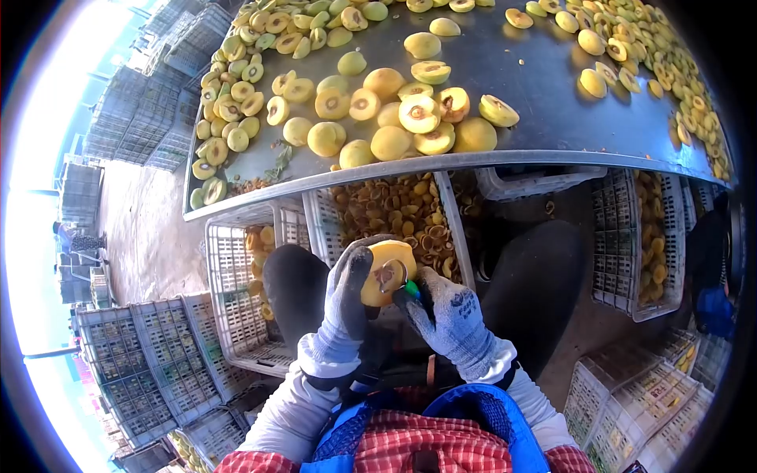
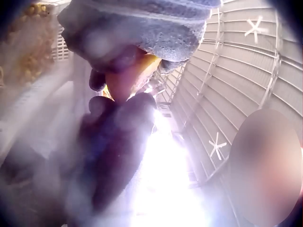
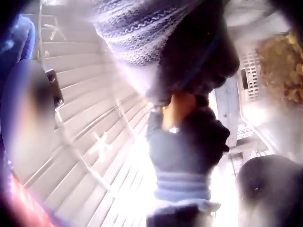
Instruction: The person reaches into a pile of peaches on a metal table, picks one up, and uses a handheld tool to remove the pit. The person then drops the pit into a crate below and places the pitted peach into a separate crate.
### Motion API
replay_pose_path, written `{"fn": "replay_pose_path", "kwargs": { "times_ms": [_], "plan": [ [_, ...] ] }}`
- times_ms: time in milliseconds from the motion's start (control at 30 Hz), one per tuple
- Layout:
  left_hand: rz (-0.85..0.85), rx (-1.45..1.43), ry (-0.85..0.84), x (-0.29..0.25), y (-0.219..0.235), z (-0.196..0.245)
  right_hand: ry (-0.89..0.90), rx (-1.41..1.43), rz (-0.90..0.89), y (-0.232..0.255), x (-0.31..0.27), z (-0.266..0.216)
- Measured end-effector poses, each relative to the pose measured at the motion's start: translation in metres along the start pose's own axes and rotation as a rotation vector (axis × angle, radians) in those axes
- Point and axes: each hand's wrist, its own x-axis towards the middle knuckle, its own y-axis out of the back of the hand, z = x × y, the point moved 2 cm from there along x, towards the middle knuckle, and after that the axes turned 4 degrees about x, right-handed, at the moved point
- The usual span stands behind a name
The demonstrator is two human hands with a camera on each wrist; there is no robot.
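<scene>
My gloved left hand grips a yellow peach half above my lap, its cut face and brown pit cavity showing in the head view. In my gloved right hand is a pitting knife with a green handle. Its curved metal blade sits at the pit in the peach's cut face. Both wrist views show the peach half between the two gloves, mostly covered by dark fingers; the knife is hidden there.
Ahead is a metal table with many halved peaches along its near edge and sides. Below it, a crate holds brown-orange pieces. Another white crate stands by my left leg, and stacked crates stand further left.
</scene>
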Motion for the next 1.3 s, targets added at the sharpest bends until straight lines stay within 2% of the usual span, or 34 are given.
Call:
{"fn": "replay_pose_path", "kwargs": {
  "times_ms": [100, 200, 367, 500, 600, 667, 700, 733, 800, 833, 933, 967, 1000, 1067, 1100, 1133, 1200, 1233, 1300],
  "plan": [
    [0.016, -0.035, -0.012, -0.004, -0.007, 0.002, -0.014, 0.027, -0.033, 0.0, -0.003, -0.002],
    [0.118, 0.067, -0.052, -0.012, -0.013, -0.003, -0.087, 0.063, -0.083, -0.005, -0.004, 0.006],
    [0.139, 0.121, -0.048, -0.008, -0.009, -0.004, -0.133, 0.156, -0.102, -0.012, -0.01, 0.006],
    [0.017, 0.124, 0.065, 0.002, -0.006, -0.007, -0.186, 0.18, -0.142, -0.019, -0.019, 0.021],
    [-0.054, 0.145, 0.063, 0.004, -0.01, -0.002, -0.18, 0.257, -0.035, -0.013, -0.022, 0.006],
    [-0.093, 0.15, -0.009, 0.004, -0.009, -0.002, -0.088, 0.406, -0.01, -0.019, -0.026, 0.007],
    [-0.112, 0.153, -0.044, 0.004, -0.008, -0.004, -0.164, 0.678, -0.111, -0.021, -0.027, 0.009],
    [-0.134, 0.166, -0.077, 0.005, -0.007, -0.004, -0.27, 0.936, -0.194, -0.023, -0.027, 0.012],
    [-0.175, 0.192, -0.142, 0.009, -0.005, -0.006, -0.75, 1.824, -0.62, -0.022, -0.027, 0.013],
    [-0.178, 0.194, -0.123, 0.01, -0.004, -0.008, -0.832, 1.67, -0.438, -0.017, -0.022, -0.002],
    [-0.202, -0.142, 0.09, 0.011, -0.007, -0.008, -0.767, 1.299, -0.342, -0.013, -0.018, 0.0],
    [-0.164, -0.07, 0.097, 0.008, -0.018, 0.01, -0.567, 1.145, -0.22, -0.023, -0.021, 0.01],
    [-0.145, -0.026, 0.082, 0.009, -0.018, 0.008, -0.367, 0.983, -0.105, -0.045, -0.027, 0.03],
    [-0.101, 0.067, 0.054, 0.011, -0.014, 0.0, -0.393, 1.043, -0.118, -0.045, -0.023, 0.02],
    [-0.081, 0.154, -0.011, 0.01, -0.016, 0.001, -0.624, 1.261, -0.245, -0.033, -0.026, 0.008],
    [-0.084, 0.248, -0.146, 0.011, -0.016, 0.0, -0.861, 1.471, -0.374, -0.024, -0.027, -0.003],
    [-0.091, 0.433, -0.408, 0.012, -0.015, -0.008, -0.881, 1.791, -0.559, -0.034, -0.035, 0.009],
    [-0.129, 0.389, -0.407, 0.013, -0.016, -0.009, -0.885, 1.949, -0.656, -0.037, -0.038, 0.011],
    [-0.227, 0.262, -0.215, 0.015, -0.014, -0.012, -0.922, 2.102, -0.648, -0.038, -0.039, 0.008]
  ]
}}
